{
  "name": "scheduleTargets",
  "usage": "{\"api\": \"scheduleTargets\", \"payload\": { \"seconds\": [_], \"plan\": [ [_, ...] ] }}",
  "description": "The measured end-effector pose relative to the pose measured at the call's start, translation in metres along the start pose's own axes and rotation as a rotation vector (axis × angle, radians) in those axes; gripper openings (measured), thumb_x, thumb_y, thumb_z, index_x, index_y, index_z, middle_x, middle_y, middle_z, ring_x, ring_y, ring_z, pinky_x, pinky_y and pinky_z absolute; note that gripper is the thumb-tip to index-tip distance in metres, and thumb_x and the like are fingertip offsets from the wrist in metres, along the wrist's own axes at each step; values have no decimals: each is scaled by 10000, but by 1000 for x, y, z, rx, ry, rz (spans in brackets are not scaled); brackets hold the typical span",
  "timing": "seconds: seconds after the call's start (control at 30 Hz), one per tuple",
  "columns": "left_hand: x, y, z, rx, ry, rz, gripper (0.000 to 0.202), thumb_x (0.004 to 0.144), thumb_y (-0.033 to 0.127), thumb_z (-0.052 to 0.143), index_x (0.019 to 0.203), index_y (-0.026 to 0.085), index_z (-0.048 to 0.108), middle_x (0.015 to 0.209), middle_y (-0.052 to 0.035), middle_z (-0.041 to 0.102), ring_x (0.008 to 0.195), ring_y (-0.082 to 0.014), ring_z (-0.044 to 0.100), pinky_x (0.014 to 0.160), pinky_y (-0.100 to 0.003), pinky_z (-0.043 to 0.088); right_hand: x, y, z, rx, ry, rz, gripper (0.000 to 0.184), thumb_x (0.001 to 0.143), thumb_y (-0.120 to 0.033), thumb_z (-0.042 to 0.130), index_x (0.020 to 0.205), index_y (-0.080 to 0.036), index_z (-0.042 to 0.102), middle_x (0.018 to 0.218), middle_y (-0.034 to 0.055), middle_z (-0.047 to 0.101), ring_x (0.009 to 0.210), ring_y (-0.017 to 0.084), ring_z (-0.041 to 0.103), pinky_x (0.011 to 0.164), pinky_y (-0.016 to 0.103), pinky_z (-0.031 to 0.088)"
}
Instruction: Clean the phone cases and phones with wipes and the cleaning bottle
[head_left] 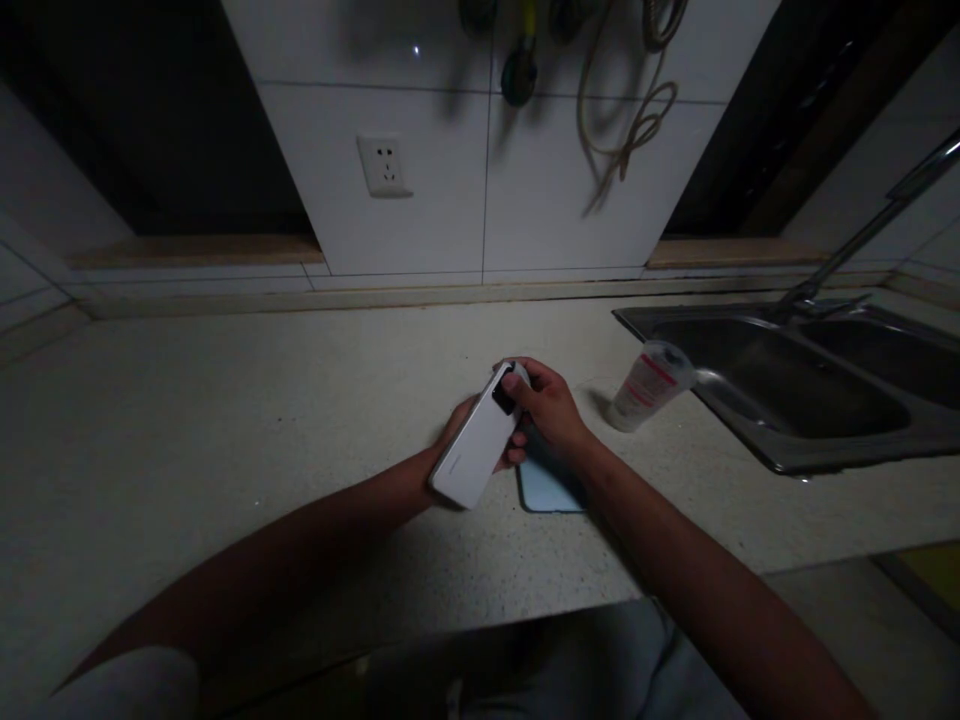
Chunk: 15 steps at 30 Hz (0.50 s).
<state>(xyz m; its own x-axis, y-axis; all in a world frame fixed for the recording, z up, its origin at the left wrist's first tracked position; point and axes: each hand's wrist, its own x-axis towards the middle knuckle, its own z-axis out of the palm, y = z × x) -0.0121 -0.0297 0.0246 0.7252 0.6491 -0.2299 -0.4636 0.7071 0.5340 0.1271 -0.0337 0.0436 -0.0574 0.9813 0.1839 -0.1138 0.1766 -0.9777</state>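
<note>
A white phone point(477, 446) is held back-side up over the speckled countertop point(225, 440). My left hand point(450, 432) grips it from underneath, mostly hidden by it. My right hand point(551, 405) closes on its top end, fingers at the dark camera block. Under my right wrist a light blue flat case or phone point(546, 490) lies on the counter.
A red-and-white tube point(646, 385) lies beside the steel sink point(780, 390) at the right, with a tap point(862, 240) above it. A wall socket point(384, 165) and hanging cords point(630, 110) are on the tiled wall behind.
</note>
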Motion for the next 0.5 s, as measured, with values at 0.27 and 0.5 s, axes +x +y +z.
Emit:
{"api": "scheduleTargets", "payload": {
  "seconds": [0.27, 0.5],
  "plan": [
    [-14, 10, 14, -78, -113, -105, 574, 940, 633, 410, 1171, 160, 639, 1002, -152, 729, 937, -314, 708, 811, -507, 540, 8, -1, -15, -30, 216, 23, 493, 699, -538, 755, 1054, -198, 717, 784, 7, 656, 568, 115, 507, 445, 217, 377],
    [-11, 3, 5, -144, -199, -163, 449, 963, 460, 480, 1288, 167, 583, 1152, -166, 710, 1134, -394, 645, 910, -652, 477, 16, 10, -23, -70, 310, -31, 428, 761, -515, 715, 1032, -186, 757, 870, 36, 733, 724, 181, 641, 627, 295, 506]
  ]
}}
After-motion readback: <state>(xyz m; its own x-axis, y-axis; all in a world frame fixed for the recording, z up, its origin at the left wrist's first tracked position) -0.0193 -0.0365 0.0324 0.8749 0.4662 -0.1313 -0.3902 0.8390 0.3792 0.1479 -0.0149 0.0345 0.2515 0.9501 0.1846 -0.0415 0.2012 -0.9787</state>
